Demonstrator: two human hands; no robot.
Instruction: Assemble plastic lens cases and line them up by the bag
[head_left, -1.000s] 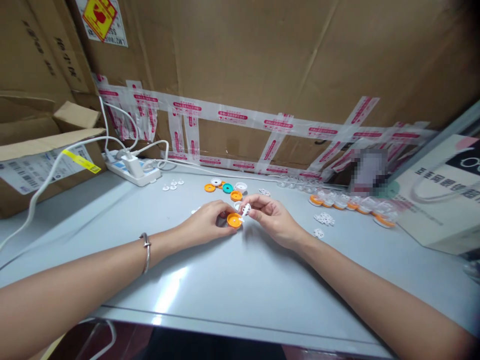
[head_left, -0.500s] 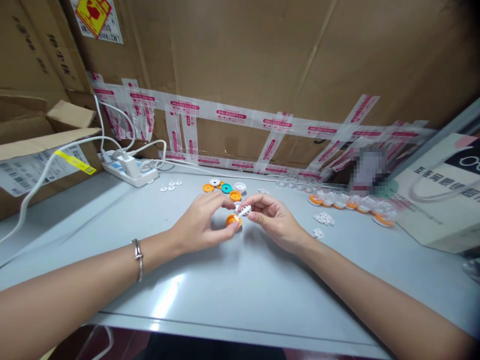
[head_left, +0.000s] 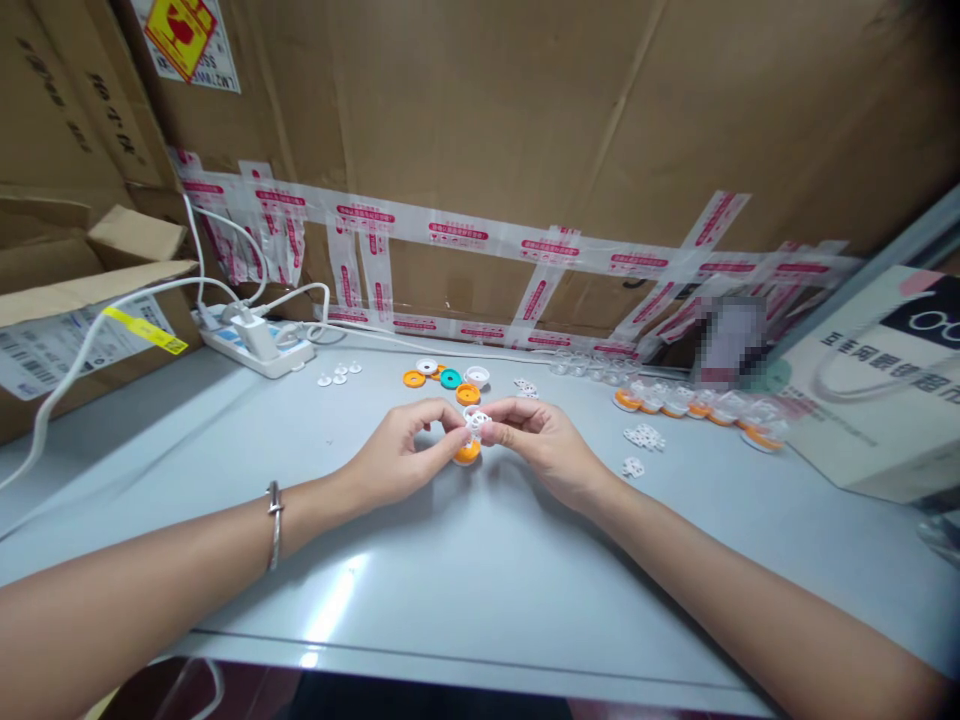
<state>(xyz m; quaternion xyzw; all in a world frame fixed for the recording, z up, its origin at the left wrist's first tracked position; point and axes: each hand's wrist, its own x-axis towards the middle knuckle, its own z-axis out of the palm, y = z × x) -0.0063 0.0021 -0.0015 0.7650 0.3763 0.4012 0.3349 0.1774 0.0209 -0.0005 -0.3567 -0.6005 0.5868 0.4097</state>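
Observation:
Between my two hands is a small white plastic piece with holes and dark spots (head_left: 478,424). My left hand (head_left: 409,445) pinches its left side with thumb and forefinger, while my right hand (head_left: 544,440) grips the right side. Just below the fingertips sits an orange round cap (head_left: 468,455), partly hidden; whether the white piece touches it I cannot tell. Beyond my hands lie another orange cap (head_left: 468,394), a teal cap (head_left: 450,379) and a white cap (head_left: 476,376).
Clear domes on orange bases (head_left: 675,402) stand in a row at the right. White perforated pieces (head_left: 643,437) lie nearer. Small white stemmed discs (head_left: 340,374) lie at the left, near a power strip (head_left: 259,345). A large carton (head_left: 465,120) stands behind; a printed box (head_left: 870,390) flanks the right.
The white piece has moved left and turned above the orange cap. My left thumb and forefinger have left the cap's side and closed on the piece.

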